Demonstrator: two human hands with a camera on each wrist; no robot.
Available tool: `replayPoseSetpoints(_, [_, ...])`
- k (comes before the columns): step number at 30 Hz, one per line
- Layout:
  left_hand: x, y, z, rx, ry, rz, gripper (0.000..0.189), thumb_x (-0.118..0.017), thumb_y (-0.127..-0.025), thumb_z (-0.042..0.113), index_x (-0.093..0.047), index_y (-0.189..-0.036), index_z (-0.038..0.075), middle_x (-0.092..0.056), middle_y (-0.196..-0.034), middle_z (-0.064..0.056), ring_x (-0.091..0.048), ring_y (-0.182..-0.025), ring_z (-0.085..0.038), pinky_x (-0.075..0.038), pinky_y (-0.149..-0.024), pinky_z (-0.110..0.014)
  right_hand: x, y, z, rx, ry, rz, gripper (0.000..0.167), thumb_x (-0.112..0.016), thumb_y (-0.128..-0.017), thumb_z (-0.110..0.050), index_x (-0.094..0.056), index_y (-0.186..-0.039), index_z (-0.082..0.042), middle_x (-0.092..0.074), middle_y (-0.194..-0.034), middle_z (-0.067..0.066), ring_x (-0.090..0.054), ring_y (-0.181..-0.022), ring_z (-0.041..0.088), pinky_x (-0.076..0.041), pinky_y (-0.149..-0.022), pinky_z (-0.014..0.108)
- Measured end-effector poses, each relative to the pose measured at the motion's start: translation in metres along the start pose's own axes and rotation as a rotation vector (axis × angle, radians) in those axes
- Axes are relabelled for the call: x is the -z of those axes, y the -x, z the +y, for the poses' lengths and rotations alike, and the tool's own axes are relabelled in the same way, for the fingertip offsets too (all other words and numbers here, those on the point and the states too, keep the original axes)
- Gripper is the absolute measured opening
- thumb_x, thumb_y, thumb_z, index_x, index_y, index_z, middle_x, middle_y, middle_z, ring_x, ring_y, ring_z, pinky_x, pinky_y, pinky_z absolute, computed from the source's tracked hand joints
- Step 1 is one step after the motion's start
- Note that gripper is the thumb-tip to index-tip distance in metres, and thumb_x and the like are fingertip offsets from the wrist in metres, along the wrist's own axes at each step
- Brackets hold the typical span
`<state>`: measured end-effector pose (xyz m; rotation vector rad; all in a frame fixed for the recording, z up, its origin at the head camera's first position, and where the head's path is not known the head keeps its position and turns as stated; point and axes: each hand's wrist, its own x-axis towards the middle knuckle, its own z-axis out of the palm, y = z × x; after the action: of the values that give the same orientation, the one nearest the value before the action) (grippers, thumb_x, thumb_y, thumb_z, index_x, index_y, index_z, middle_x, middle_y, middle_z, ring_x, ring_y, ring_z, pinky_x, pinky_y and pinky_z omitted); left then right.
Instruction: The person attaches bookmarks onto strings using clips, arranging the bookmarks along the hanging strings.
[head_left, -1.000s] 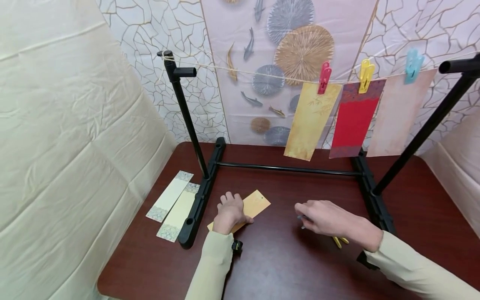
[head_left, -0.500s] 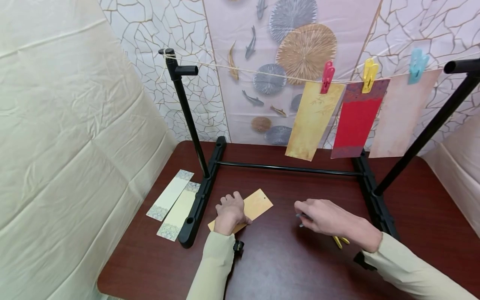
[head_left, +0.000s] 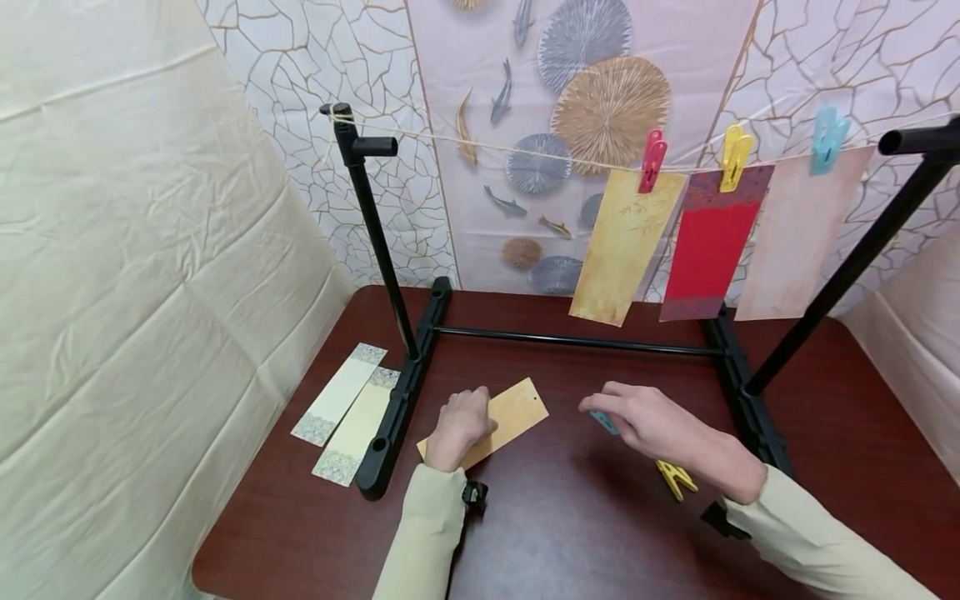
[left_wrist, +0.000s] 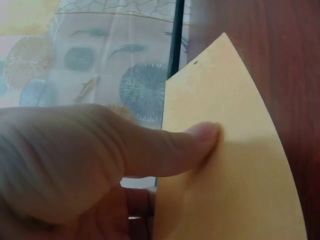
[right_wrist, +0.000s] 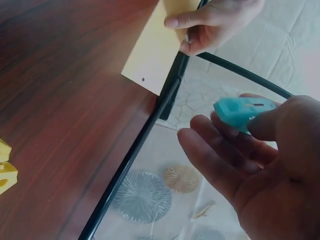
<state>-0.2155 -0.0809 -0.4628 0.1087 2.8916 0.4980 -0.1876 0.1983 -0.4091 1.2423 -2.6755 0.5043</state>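
My left hand [head_left: 461, 425] pinches a yellow-orange paper card [head_left: 517, 412] by its side edge. In the left wrist view the thumb [left_wrist: 190, 145] lies on the card's face and the fingers curl behind it; a small hole shows near its far end. To the right, my right hand [head_left: 648, 425] holds a blue clothespin [right_wrist: 242, 110] between thumb and fingers, apart from the card. On the table below that wrist lies a yellow clothespin [head_left: 677, 479], partly hidden by the hand in the head view.
A black rack [head_left: 375, 250] frames the work area, a cord [head_left: 480, 147] strung across its top. Yellow [head_left: 626, 250], red [head_left: 716, 242] and pale pink [head_left: 802, 242] paper strips hang from it by clothespins. Two pale strips [head_left: 340, 396] lie at the left.
My left fingers have gone from spread over the card to pinching it at the edge. The right hand has turned slightly, showing more of the blue clothespin.
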Motion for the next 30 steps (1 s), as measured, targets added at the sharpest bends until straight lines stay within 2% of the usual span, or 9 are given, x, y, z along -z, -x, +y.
replayPoseSetpoints(4, [0.004,-0.003,0.003,-0.032,0.039,0.008,0.019,-0.066,-0.092,0.018,-0.063,-0.107,0.007,-0.066,-0.090,-0.009,-0.056,-0.070,-0.021,-0.045,-0.064,-0.035,0.004,-0.001,-0.002,-0.048,0.001,0.030,0.025,-0.073,-0.082,-0.002,-0.068,-0.100,-0.018,-0.063,-0.092,-0.004,-0.058,-0.075,0.004,-0.055,-0.065,0.023])
replayPoseSetpoints(9, [0.006,-0.006,0.009,-0.042,0.098,0.019,0.011,-0.060,-0.097,0.022,-0.061,-0.100,0.012,-0.061,-0.082,-0.004,-0.051,-0.063,-0.018,-0.040,-0.057,-0.032,0.006,0.000,-0.002,-0.117,-0.001,0.097,0.018,-0.072,-0.084,-0.004,-0.069,-0.098,-0.015,-0.065,-0.091,-0.004,-0.057,-0.074,0.004,-0.055,-0.066,0.024])
replayPoseSetpoints(12, [0.007,-0.008,0.013,-0.077,0.144,0.026,0.012,-0.057,-0.099,0.026,-0.059,-0.097,0.014,-0.057,-0.075,-0.002,-0.050,-0.061,-0.019,-0.038,-0.055,-0.031,0.006,-0.001,-0.002,-0.160,-0.024,0.145,0.017,-0.066,-0.087,-0.001,-0.066,-0.097,-0.015,-0.063,-0.088,-0.004,-0.055,-0.073,0.004,-0.053,-0.064,0.023])
replayPoseSetpoints(15, [0.008,-0.010,0.017,-0.129,0.174,0.064,0.013,-0.056,-0.100,0.027,-0.060,-0.095,0.016,-0.056,-0.073,0.000,-0.051,-0.061,-0.017,-0.038,-0.056,-0.029,0.006,-0.003,-0.003,-0.211,-0.054,0.194,0.019,-0.058,-0.091,0.003,-0.063,-0.094,-0.015,-0.058,-0.084,-0.004,-0.051,-0.072,0.006,-0.050,-0.062,0.023])
replayPoseSetpoints(18, [0.009,-0.012,0.021,-0.169,0.203,0.096,0.014,-0.056,-0.100,0.028,-0.061,-0.094,0.016,-0.056,-0.071,0.000,-0.051,-0.061,-0.016,-0.039,-0.056,-0.027,0.008,-0.005,-0.007,-0.299,-0.126,0.236,0.023,-0.049,-0.095,0.004,-0.060,-0.089,-0.016,-0.053,-0.078,-0.004,-0.049,-0.065,0.007,-0.047,-0.058,0.024])
replayPoseSetpoints(24, [0.012,-0.015,0.029,-0.210,0.245,0.118,0.014,-0.055,-0.100,0.028,-0.060,-0.094,0.016,-0.054,-0.071,0.000,-0.050,-0.060,-0.015,-0.039,-0.056,-0.026,0.014,-0.006,-0.013,-0.483,-0.366,0.327,0.025,-0.041,-0.100,-0.002,-0.060,-0.089,-0.014,-0.052,-0.068,0.003,-0.051,-0.042,0.011,-0.048,-0.046,0.028])
replayPoseSetpoints(28, [0.011,-0.017,0.033,-0.217,0.253,0.120,0.013,-0.056,-0.100,0.028,-0.061,-0.095,0.016,-0.056,-0.074,0.001,-0.052,-0.063,-0.015,-0.040,-0.057,-0.026,0.016,-0.005,-0.012,-0.549,-0.487,0.380,0.023,-0.041,-0.103,-0.010,-0.062,-0.095,-0.010,-0.059,-0.061,0.008,-0.058,-0.044,0.016,-0.054,-0.050,0.031])
replayPoseSetpoints(30, [0.011,-0.018,0.035,-0.215,0.252,0.113,0.013,-0.056,-0.100,0.028,-0.061,-0.096,0.017,-0.057,-0.075,0.001,-0.052,-0.064,-0.015,-0.041,-0.058,-0.026,0.016,-0.004,-0.011,-0.562,-0.525,0.394,0.023,-0.041,-0.103,-0.012,-0.063,-0.097,-0.008,-0.063,-0.063,0.010,-0.062,-0.047,0.017,-0.056,-0.054,0.030])
